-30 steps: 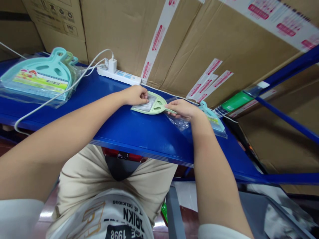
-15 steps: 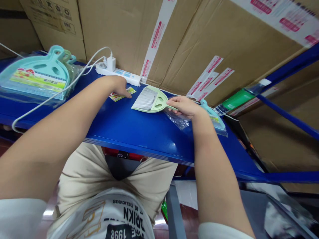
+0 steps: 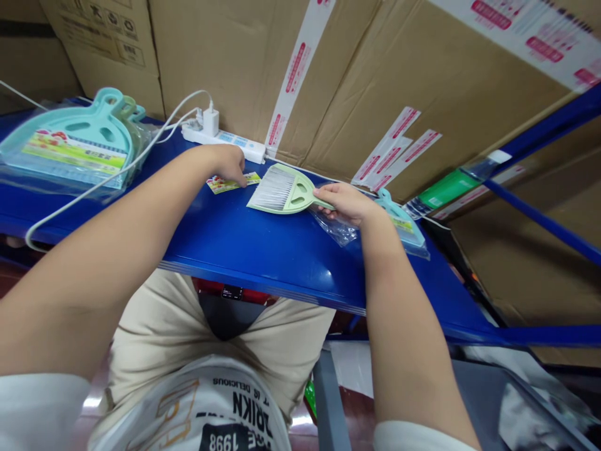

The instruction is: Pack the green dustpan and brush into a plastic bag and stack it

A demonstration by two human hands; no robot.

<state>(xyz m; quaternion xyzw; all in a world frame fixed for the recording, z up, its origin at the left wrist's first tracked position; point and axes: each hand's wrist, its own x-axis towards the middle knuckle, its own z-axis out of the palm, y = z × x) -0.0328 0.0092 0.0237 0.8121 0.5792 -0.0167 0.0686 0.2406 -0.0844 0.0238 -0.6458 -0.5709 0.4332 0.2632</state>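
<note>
My right hand (image 3: 342,202) is closed around the handle end of a pale green mini dustpan (image 3: 303,195). A small brush with whitish bristles (image 3: 275,189) lies nested in the pan, bristles pointing left. Under that hand a crumpled clear plastic bag (image 3: 339,229) rests on the blue shelf (image 3: 263,250). My left hand (image 3: 230,165) has its fingers curled down onto a yellow-green printed label card (image 3: 225,185), left of the dustpan; some of those fingers are hidden behind the hand.
Bagged light-blue dustpans (image 3: 79,134) lie at the left, with a white cable (image 3: 94,189) across them. A white power strip (image 3: 248,149) stands along the cardboard boxes (image 3: 225,56) behind. Another bagged blue dustpan (image 3: 406,228) and a green-labelled bottle (image 3: 451,188) are at the right.
The label card has shifted slightly to the right under my left hand, which has also moved slightly. My right hand and the dustpan have stayed nearly still.
</note>
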